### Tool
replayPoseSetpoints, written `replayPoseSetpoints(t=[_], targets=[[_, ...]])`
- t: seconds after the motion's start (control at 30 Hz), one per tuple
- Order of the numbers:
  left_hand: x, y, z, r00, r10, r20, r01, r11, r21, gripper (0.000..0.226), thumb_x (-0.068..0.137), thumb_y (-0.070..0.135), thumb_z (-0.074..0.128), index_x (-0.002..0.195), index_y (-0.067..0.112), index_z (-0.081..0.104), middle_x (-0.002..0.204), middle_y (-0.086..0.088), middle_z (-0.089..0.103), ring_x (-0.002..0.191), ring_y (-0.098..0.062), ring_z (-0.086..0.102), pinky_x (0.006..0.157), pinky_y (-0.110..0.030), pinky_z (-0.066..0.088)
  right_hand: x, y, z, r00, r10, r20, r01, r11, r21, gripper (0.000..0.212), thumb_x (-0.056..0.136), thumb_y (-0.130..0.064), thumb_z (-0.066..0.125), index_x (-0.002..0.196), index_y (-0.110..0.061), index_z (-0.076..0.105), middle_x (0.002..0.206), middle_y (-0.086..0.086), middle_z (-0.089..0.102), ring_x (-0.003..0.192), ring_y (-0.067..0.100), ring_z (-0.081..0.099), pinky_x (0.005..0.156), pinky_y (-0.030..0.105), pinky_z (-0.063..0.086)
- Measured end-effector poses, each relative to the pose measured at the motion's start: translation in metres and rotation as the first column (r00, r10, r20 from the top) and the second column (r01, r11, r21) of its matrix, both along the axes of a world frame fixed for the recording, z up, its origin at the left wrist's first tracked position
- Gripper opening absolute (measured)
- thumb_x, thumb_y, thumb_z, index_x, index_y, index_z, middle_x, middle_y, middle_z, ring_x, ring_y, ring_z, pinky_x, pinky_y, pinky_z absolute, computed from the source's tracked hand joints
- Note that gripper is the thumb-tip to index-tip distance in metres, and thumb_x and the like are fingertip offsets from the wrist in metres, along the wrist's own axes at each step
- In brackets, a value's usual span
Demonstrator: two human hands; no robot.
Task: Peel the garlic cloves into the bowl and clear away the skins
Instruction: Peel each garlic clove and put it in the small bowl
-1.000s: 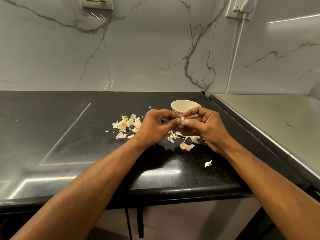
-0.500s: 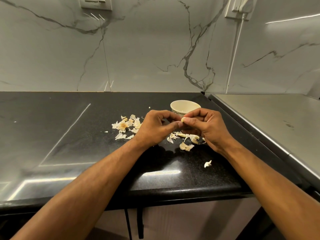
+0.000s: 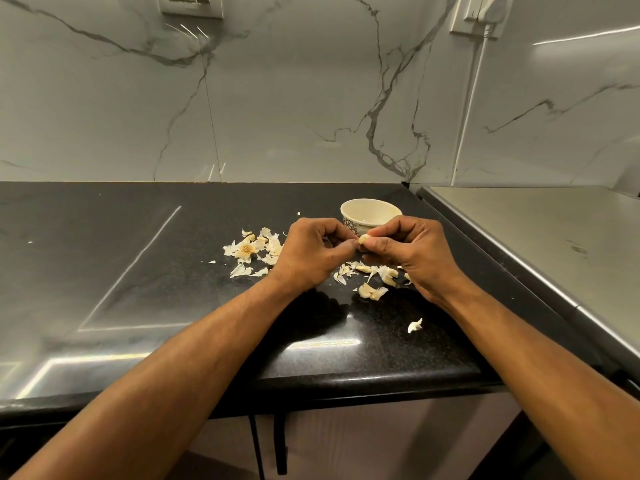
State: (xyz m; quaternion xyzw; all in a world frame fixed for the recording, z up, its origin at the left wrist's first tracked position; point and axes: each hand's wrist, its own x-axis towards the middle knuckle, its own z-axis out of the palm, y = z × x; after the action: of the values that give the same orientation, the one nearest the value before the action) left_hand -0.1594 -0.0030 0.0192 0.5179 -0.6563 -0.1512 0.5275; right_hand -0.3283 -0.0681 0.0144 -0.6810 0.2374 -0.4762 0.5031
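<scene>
A small pale garlic clove [image 3: 363,239] is pinched between the fingertips of both hands above the black counter [image 3: 138,271]. My right hand [image 3: 412,252] grips it with thumb and fingers; my left hand [image 3: 313,252] has its fingers curled and its thumb tip pressed against the clove. Just behind the hands stands a small cream bowl [image 3: 370,213]; its contents are hidden. A heap of papery skins [image 3: 254,252] lies left of my left hand. More skins and cloves [image 3: 375,277] lie under the hands, and one scrap of skin [image 3: 415,325] lies nearer the front edge.
A steel surface [image 3: 554,244] adjoins the counter on the right, with a raised lip. The marble wall [image 3: 311,98] rises behind, with a socket [image 3: 481,13] and a white cable [image 3: 467,109] running down. The counter's rounded front edge [image 3: 346,382] is close below my forearms.
The hands stay together in front of the bowl, working the clove. The clove shows slightly differently between the fingertips; nothing else has moved.
</scene>
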Motion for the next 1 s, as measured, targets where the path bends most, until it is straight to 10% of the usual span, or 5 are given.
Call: replayPoseSetpoints(t=[0.4,0.63,0.87,1.0], targets=[[0.004,-0.005,-0.004,0.993,0.04,0.108,-0.02,0.984,-0.175,0.034,0.075,0.043,0.059,0.077,0.01,0.067,0.052,-0.005,0.048,0.048,-0.007,0.04,0.052,-0.031,0.043,-0.002,0.003,0.004,0.992,0.114,0.053,-0.12,0.986,0.114,0.009,0.067,-0.005,0.075,0.075,-0.008,0.077,0.079,0.017,0.074,0.075,0.029,0.073,0.069,0.035,0.061],[0.017,-0.01,-0.003,0.992,0.12,0.045,-0.114,0.985,-0.127,0.007,0.08,0.007,0.066,0.075,0.01,0.069,0.051,0.01,0.044,0.05,-0.006,0.039,0.054,-0.027,0.04,-0.003,0.003,0.004,0.985,0.173,0.012,-0.173,0.974,0.149,0.01,0.071,-0.003,0.072,0.081,-0.004,0.075,0.082,0.021,0.073,0.076,0.03,0.073,0.069,0.036,0.062],[0.034,-0.008,0.003,0.844,0.279,0.458,-0.35,0.934,0.076,0.013,0.088,0.033,0.064,0.089,0.03,0.076,0.092,0.011,0.068,0.09,-0.018,0.063,0.081,-0.038,0.052,-0.003,0.0,0.003,0.991,0.127,0.037,-0.131,0.98,0.152,0.016,0.07,-0.005,0.075,0.086,-0.001,0.072,0.088,0.024,0.073,0.085,0.033,0.073,0.077,0.041,0.061],[0.03,-0.004,0.006,0.708,0.276,0.65,-0.435,0.896,0.093,0.014,0.089,0.036,0.06,0.088,0.031,0.073,0.096,0.007,0.068,0.09,-0.021,0.063,0.071,-0.031,0.046,-0.002,-0.001,0.002,0.994,0.098,0.049,-0.105,0.982,0.155,0.021,0.07,-0.005,0.075,0.09,-0.003,0.071,0.087,0.022,0.074,0.085,0.033,0.073,0.077,0.041,0.061]])
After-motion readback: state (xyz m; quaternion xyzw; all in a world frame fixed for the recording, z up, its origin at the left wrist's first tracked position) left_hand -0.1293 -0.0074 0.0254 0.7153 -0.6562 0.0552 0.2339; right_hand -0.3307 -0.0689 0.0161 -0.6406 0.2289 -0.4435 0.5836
